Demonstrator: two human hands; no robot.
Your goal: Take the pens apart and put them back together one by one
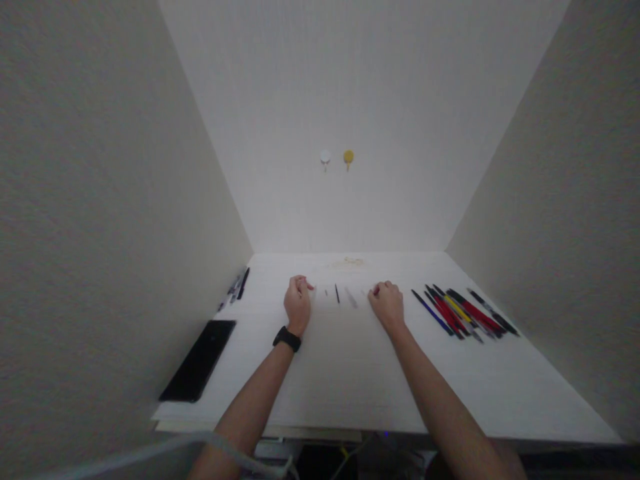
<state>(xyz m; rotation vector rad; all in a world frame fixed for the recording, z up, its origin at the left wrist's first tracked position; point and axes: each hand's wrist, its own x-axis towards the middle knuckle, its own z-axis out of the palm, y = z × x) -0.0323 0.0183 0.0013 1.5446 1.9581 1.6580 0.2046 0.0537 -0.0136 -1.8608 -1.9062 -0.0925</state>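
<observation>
My left hand (297,299), a black band on its wrist, rests on the white desk with its fingers curled. A pale, clear piece (314,292) shows beside its fingertips; whether they grip it is unclear. On the right, my right hand (387,301) is closed too, thumb against the fingers, with something faint and pale at its tip. Between the hands lie a tiny short piece (327,293), a thin black piece (337,293) like a pen part, and a translucent tube (351,298), all apart from each other.
Several pens (453,313) in blue, red, yellow and black lie to the right. More pens (243,284) are at the left wall. A black phone-like slab (200,360) sits front left. White and yellow hooks (349,156) are on the back wall. A pale cable (220,440) crosses the front.
</observation>
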